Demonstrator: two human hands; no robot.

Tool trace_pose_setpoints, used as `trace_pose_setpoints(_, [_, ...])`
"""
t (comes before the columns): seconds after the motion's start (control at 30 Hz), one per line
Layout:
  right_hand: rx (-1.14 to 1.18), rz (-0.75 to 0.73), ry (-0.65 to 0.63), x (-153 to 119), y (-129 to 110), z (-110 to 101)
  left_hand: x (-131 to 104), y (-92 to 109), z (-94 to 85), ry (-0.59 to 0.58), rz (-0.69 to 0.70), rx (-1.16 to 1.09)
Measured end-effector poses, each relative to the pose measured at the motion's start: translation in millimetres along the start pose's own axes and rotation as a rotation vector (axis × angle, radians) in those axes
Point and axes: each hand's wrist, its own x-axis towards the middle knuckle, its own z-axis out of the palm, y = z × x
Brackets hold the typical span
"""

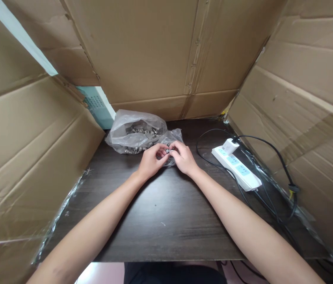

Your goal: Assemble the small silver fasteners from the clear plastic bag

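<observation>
Head view: both hands meet above the desk [160,213], near its far side, with a small metal piece [168,151] between their fingertips. The left hand [153,159] has thumb and fingers curled in and pinches the piece from its left. The right hand [183,157] grips it from the other side, thumb and forefinger close together. The piece is too small to make out its form.

Just behind the left hand sits a clear bag [119,130], its mouth gaping, with many small shiny parts [151,132] inside. More crumpled plastic [175,135] lies behind and beneath the hands; whether it belongs to the same bag I cannot tell.

Well apart on the right, a white power strip [247,177] lies slantwise on the desk. A white plug [230,146] stands in its far end, and a black cord [268,144] runs from that plug towards the right. Cardboard [148,51] walls the desk at the back and on both sides. A pale green box [97,108] shows at the back left, behind the bag.
</observation>
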Motion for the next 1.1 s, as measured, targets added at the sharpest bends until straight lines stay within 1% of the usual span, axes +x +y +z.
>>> trace_pose_setpoints(0.1, [-0.032, -0.018, -0.021, 0.3, -0.4, 0.7, -0.1, -0.6, 0.2, 0.005, 0.001, 0.004])
trace_pose_setpoints(0.23, [-0.089, -0.005, -0.022, 0.0, -2.0, 1.2, -0.1, -0.4, 0.6, 0.011, 0.010, -0.001])
trace_pose_setpoints(0.47, [-0.007, 0.006, -0.005, -0.1, 0.1, 0.3, 0.3, 1.1, -0.4, 0.006, 0.000, -0.003])
trace_pose_setpoints(0.7, [-0.038, -0.030, -0.016, 0.5, -0.5, 1.4, 0.0, 0.2, 0.0, 0.005, -0.002, -0.004])
trace_pose_setpoints(0.97, [-0.003, 0.006, -0.008, -0.2, -1.2, -0.7, 0.3, 1.6, -0.5, 0.003, -0.010, 0.009])
trace_pose_setpoints(1.1, [-0.004, -0.015, -0.019, 0.3, -0.6, 0.0, 0.4, 1.9, -0.8, -0.002, 0.001, 0.022])
